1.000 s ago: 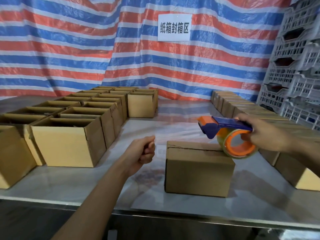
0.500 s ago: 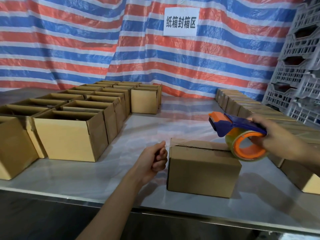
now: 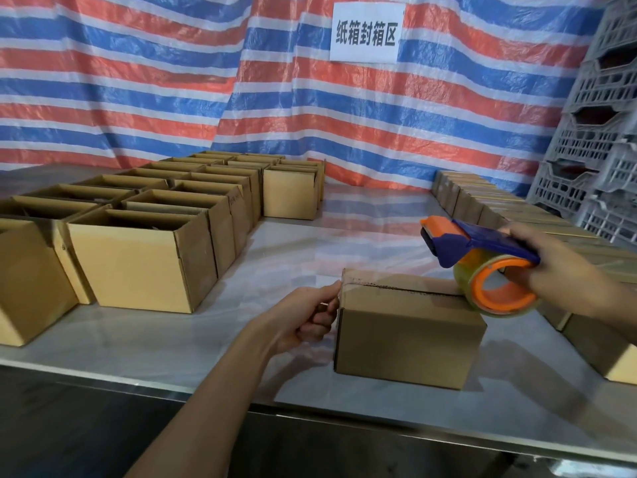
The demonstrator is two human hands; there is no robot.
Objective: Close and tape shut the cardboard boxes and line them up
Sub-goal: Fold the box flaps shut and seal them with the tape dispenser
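Hanging behind open boxes (image 3: pixel 144 263), sign (image 3: pixel 365 32) reads 纸箱封箱区.

Left hand (image 3: pixel 306 319) has closed the gap to the closed cardboard box (image 3: pixel 406 343). 1 s ago it was a loose fist well left of the box, and 0.5 s ago it was just beside it. Now the fingers touch the box's left end at the top edge. Thumb and forefinger pinch a clear tape strip (image 3: pixel 339 298) that runs over that top-left edge; the strip wasn't discernible in the earlier frames.
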